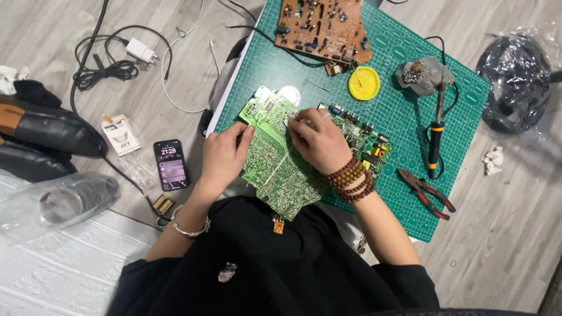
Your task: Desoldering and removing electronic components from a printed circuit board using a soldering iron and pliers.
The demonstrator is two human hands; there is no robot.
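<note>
A large green circuit board (280,169) lies solder side up, tilted over the near edge of a green cutting mat (398,88). My left hand (225,157) grips its left edge. My right hand (319,140), with bead bracelets at the wrist, rests on the board's top, fingers pinched at a spot near its upper middle; whether they hold a small part I cannot tell. A second green board (366,143) with components facing up lies under and right of my right hand.
A brown circuit board (322,26) lies at the mat's far end, by a yellow round tin (363,82). A soldering iron (434,131) and its stand (422,75) sit right, red pliers (427,193) nearer. A phone (171,164), small carton (122,136), charger cables (117,58) and black shoes (47,131) lie left.
</note>
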